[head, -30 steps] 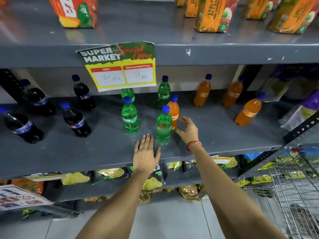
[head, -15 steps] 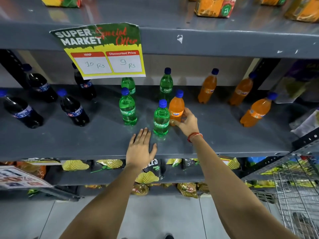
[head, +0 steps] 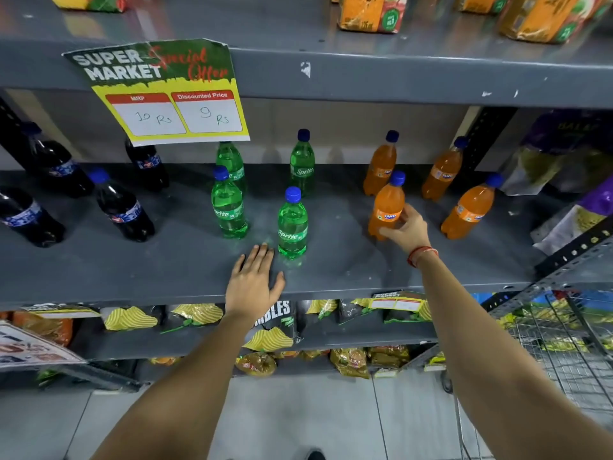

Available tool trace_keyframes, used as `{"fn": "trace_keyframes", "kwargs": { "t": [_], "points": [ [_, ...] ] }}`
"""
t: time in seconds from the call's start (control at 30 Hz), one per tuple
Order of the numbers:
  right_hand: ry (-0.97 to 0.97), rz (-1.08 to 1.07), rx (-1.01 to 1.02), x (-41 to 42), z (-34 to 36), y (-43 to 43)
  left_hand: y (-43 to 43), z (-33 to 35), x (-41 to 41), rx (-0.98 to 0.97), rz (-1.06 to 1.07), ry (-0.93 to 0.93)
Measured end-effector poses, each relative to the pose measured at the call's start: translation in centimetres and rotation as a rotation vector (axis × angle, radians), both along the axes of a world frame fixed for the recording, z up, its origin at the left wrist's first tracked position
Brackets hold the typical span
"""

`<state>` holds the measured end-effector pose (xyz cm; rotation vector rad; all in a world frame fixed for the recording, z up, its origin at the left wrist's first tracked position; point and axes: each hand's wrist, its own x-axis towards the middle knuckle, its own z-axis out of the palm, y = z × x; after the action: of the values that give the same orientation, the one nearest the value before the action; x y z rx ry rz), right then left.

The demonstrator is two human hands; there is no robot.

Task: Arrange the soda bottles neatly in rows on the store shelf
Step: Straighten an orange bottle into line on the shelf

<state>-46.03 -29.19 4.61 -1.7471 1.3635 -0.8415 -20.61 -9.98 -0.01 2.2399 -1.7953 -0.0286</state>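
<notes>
On the grey shelf (head: 331, 280) stand several dark cola bottles (head: 124, 207) at the left, several green Sprite bottles (head: 292, 224) in the middle and several orange Fanta bottles (head: 467, 207) at the right. My right hand (head: 406, 230) grips the lower part of one orange Fanta bottle (head: 386, 207), upright in front of the back-row orange bottle (head: 380, 164). My left hand (head: 253, 283) lies flat on the shelf's front edge, fingers apart, just left of the front Sprite bottle and holding nothing.
A yellow price sign (head: 172, 94) hangs from the shelf above, hiding the tops of two bottles. Juice cartons (head: 371, 11) stand on the upper shelf. Snack bags (head: 272, 327) fill the lower shelf. A wire cart (head: 564, 353) stands at the lower right; bags (head: 570, 154) lie at right.
My right hand took hold of the orange bottle beside the front Sprite bottle and moved it right, into the orange group. My left hand stayed flat on the shelf edge.
</notes>
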Motion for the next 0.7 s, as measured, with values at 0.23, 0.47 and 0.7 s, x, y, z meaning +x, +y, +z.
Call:
{"fn": "trace_keyframes", "kwargs": {
  "t": [0.23, 0.47, 0.7],
  "points": [
    [-0.002, -0.185, 0.031, 0.9, -1.6, 1.4, 0.2, -0.2, 0.1, -0.003, -0.001, 0.002],
    [-0.025, -0.433, -0.05, 3.1, -2.9, 3.0, 0.2, -0.4, 0.0, -0.019, -0.001, 0.005],
    [0.028, -0.382, -0.066, 2.2, -2.5, 1.8, 0.1, -0.5, 0.1, -0.01, 0.003, -0.002]
  ]
}}
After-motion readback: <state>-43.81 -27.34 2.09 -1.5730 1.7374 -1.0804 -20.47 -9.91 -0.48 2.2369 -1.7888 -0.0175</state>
